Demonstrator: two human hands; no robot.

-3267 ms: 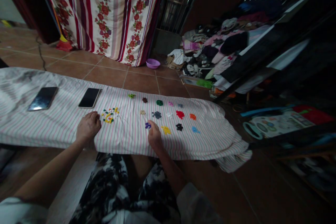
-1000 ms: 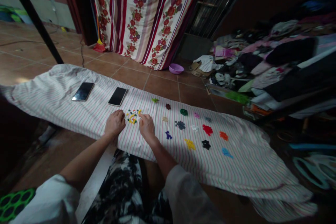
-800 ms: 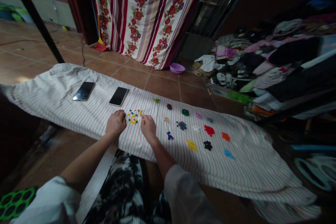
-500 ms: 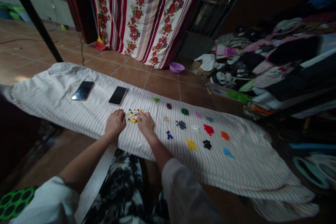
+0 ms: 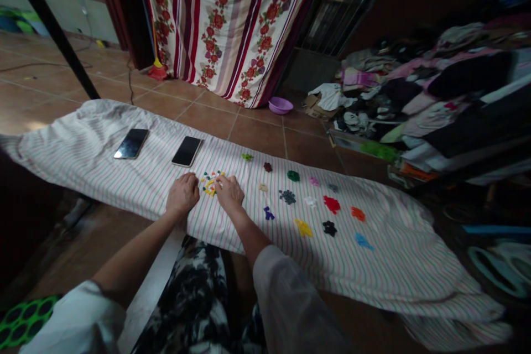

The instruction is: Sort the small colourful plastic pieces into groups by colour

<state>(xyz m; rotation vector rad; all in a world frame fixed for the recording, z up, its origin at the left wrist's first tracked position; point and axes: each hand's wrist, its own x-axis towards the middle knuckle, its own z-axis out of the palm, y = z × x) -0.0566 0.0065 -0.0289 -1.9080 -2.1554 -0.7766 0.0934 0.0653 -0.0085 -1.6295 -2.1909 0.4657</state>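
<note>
Between my hands, a small loose group of mixed yellow, green, white and orange pieces lies on the striped cloth. My left hand rests on the cloth at the group's left edge, fingers curled together; whatever is under them is hidden. From the right, my right hand reaches over the pieces, its thumb and fingertips pinched at the group's edge. Any piece held there is too small to make out. Nearest to that hand on its other side are a beige pile and a dark purple pile.
Several colour-sorted piles spread rightward, among them grey, red, yellow, black and blue. Two phones, one nearer and one farther left, lie on the cloth. A purple basin stands on the floor beyond.
My right hand has shifted very slightly left over the mixed pieces, still pinched. My left hand stays in place. The view has moved a little.
</note>
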